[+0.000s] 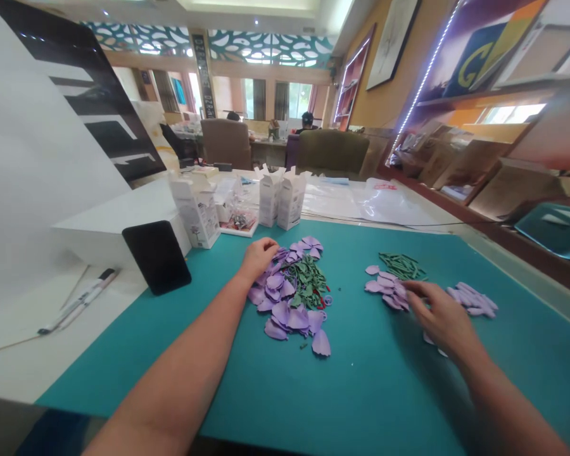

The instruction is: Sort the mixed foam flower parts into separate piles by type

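Bright daylight from the far windows [299, 98] and a glowing ceiling [266, 50] lights the room evenly, shadows on the teal mat [361, 386] are soft, the right hand [441, 318] is motion-blurred, and the shelves [503, 171] at the right smear and bend toward the edge.

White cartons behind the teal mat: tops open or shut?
Open: both white cardboard cartons stand upright, top flaps sticking up.

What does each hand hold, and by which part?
Nothing clearly held. The left hand rests on the heap of purple petals and green leaves; the right hand touches a smaller purple petal heap.
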The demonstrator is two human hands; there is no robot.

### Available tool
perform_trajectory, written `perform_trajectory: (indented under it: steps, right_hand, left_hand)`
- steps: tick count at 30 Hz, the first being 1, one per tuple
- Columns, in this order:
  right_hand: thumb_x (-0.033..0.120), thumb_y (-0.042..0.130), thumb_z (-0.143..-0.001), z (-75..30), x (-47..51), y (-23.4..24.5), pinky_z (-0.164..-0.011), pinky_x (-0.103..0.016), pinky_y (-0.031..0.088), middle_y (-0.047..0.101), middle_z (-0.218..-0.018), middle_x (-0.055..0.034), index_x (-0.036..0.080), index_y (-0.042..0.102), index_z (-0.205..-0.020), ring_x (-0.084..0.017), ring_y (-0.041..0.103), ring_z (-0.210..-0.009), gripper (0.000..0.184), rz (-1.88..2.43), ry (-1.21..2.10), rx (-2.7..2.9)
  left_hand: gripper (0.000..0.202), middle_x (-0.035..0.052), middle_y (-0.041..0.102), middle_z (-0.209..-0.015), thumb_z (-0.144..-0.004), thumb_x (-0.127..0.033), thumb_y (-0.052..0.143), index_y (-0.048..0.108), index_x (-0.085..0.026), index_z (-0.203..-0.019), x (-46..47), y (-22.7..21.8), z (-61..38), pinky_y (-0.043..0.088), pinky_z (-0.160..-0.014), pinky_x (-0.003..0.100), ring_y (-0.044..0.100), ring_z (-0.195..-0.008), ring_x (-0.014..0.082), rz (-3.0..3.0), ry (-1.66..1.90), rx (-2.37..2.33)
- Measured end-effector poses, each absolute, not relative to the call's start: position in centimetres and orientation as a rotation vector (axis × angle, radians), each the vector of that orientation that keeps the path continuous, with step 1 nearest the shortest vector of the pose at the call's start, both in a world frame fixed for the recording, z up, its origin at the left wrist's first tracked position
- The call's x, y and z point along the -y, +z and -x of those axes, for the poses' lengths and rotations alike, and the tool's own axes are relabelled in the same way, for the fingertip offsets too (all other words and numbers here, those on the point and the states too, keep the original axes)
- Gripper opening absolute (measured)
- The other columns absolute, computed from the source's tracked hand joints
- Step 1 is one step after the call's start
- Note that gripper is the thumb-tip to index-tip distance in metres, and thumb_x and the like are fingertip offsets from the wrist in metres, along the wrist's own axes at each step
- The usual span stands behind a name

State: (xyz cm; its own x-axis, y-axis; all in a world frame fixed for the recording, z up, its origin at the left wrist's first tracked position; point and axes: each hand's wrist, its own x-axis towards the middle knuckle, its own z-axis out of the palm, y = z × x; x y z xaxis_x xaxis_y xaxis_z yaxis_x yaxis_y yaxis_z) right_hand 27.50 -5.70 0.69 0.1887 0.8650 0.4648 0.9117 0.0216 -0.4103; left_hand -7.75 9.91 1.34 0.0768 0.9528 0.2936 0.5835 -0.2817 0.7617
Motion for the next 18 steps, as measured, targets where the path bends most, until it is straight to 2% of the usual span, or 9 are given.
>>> perform_trajectory:
  steps: [4,7,12,18]
  right_hand:
    - [0.037,0.047,-0.081,-20.6,3.5,3.6,-0.07,-0.032,0.048,0.072,-0.089,-0.0062,0.022,0.067,-0.094,-0.021,0.065,-0.079,0.028,1.662,0.38,1.938]
    - [0.03,0.049,-0.081,-16.3,2.2,5.0,-0.064,-0.029,0.044,0.07,-0.079,-0.0026,0.022,0.066,-0.089,-0.018,0.062,-0.071,0.021,1.584,0.588,2.163]
    - [0.016,0.05,-0.078,-11.9,1.4,5.2,-0.062,-0.024,0.039,0.068,-0.077,0.0003,0.022,0.064,-0.08,-0.014,0.059,-0.068,0.015,1.439,0.663,2.265]
    - [0.012,0.05,-0.081,-11.3,1.1,1.7,-0.071,-0.026,0.041,0.065,-0.087,-0.0028,0.021,0.067,-0.087,-0.015,0.059,-0.08,0.019,1.321,0.526,2.274]
  left_hand:
    - [0.022,0.0037,0.071,-0.082,-0.078,-0.03,0.053,0.069,-0.016,-0.083,-9.7,1.3,7.6,0.046,-0.074,0.026,0.061,-0.077,0.0167,-1.92,1.097,-1.507]
    - [0.021,0.0036,0.071,-0.083,-0.078,-0.029,0.053,0.07,-0.016,-0.083,-9.5,1.4,7.4,0.046,-0.074,0.026,0.061,-0.077,0.0165,-1.941,1.095,-1.495]
    - [0.022,0.0035,0.071,-0.082,-0.08,-0.03,0.054,0.07,-0.016,-0.083,-9.1,1.7,7.2,0.047,-0.074,0.026,0.062,-0.078,0.0164,-1.977,1.087,-1.474]
    - [0.022,0.0034,0.072,-0.086,-0.082,-0.029,0.053,0.07,-0.016,-0.086,-8.9,2.1,7.2,0.046,-0.075,0.024,0.062,-0.079,0.0154,-2.001,1.06,-1.484]
